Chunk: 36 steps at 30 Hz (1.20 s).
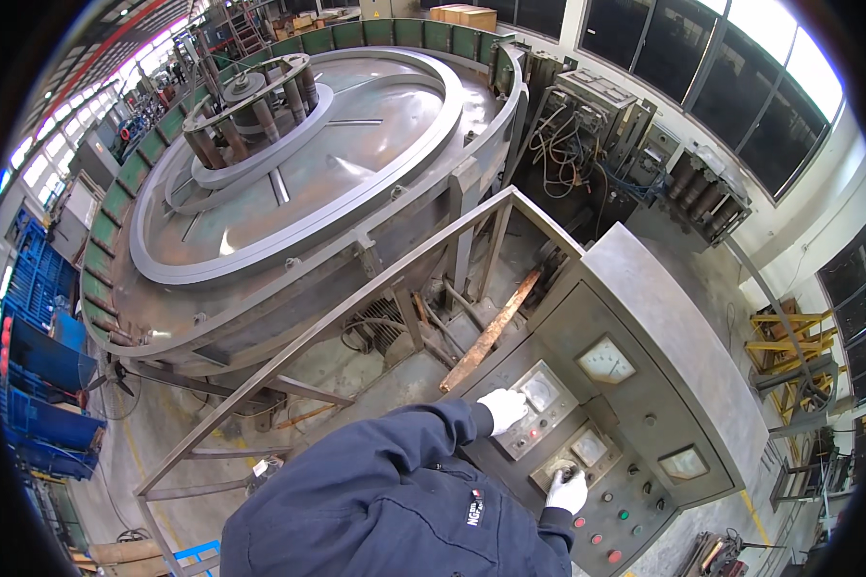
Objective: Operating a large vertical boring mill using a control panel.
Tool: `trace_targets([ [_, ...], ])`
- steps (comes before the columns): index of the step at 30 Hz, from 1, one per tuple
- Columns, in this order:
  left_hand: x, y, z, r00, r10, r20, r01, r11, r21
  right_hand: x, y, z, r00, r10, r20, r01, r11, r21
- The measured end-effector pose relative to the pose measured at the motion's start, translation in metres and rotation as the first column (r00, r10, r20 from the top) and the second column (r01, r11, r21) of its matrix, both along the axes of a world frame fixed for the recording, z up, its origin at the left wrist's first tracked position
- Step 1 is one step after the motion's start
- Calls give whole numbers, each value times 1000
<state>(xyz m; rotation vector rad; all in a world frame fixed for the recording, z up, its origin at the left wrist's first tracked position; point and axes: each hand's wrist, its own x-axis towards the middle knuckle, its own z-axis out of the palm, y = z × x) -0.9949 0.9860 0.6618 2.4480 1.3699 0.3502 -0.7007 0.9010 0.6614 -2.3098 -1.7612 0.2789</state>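
Note:
Both my hands wear white gloves and reach a sloped grey control console [681, 298]. My left hand [503, 411] is closed at the edge of the upper instrument panel [555, 404], beside its round dial gauge [539, 391]; what its fingers hold, if anything, is hidden. Lower down, my right hand [567, 489] has its fingers closed round a dark knob [569, 472] on the second instrument panel [552, 470]. Just above that knob sits another gauge [588, 447]. Red push buttons [614, 556] and green ones [624, 515] lie to the right of my right hand.
Beyond a metal railing [327, 348] stands a large round machine [394, 125] with a ring on its table. A wooden plank [491, 332] leans behind the console. Tangled cables [558, 154] hang at the back. Yellow stands [789, 341] are at right, blue bins [48, 404] at left.

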Motion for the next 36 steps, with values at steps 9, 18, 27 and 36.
trace_targets([
  [9,-1,2,0,1000,-8,-5,8,1000,-5,2,0,-1,998,-16,-53,16,1000,-1],
  [18,-5,1,-1,1000,-16,26,15,999,38,-1,2,4,998,-36,-48,34,998,-51],
  [27,-4,2,0,1000,-28,12,27,1000,15,-1,1,7,997,-44,-69,40,998,-56],
  [36,-3,4,0,999,-20,33,19,1000,20,1,2,1,999,-39,9,40,997,-62],
])
